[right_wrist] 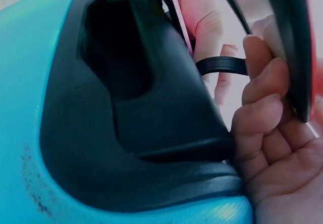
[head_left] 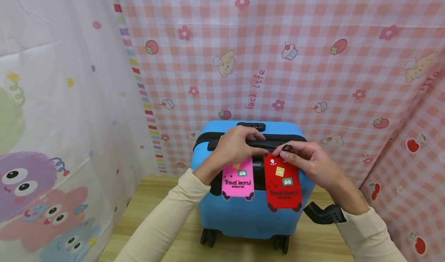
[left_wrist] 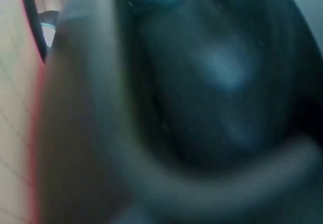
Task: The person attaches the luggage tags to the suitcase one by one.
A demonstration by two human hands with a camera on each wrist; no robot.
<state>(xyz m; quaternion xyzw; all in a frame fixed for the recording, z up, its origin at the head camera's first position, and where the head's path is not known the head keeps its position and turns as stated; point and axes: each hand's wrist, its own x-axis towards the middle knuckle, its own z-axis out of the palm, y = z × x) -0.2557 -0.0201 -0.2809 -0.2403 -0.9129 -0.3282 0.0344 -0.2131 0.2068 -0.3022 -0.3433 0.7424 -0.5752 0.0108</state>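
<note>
A blue suitcase (head_left: 250,215) stands upright with its black top handle (head_left: 215,144) facing up. At the right, my right hand (head_left: 309,161) pinches the top of a red luggage tag (head_left: 283,185) between thumb and fingers. A small black loop (head_left: 287,147) pokes up beside that thumb. My left hand (head_left: 233,146) bends over the handle, its thumb right at the red tag's upper left corner. Below it hangs a pink luggage tag (head_left: 238,183), its top hidden. In the right wrist view a black strap (right_wrist: 222,65) runs from the handle side toward my right fingers.
Behind the suitcase hangs a pink checked cloth (head_left: 271,53), and a white printed cloth (head_left: 69,80) covers the left side. Wood-look flooring (head_left: 156,215) lies beneath. A black perforated piece (head_left: 323,213) sticks out from my right wrist.
</note>
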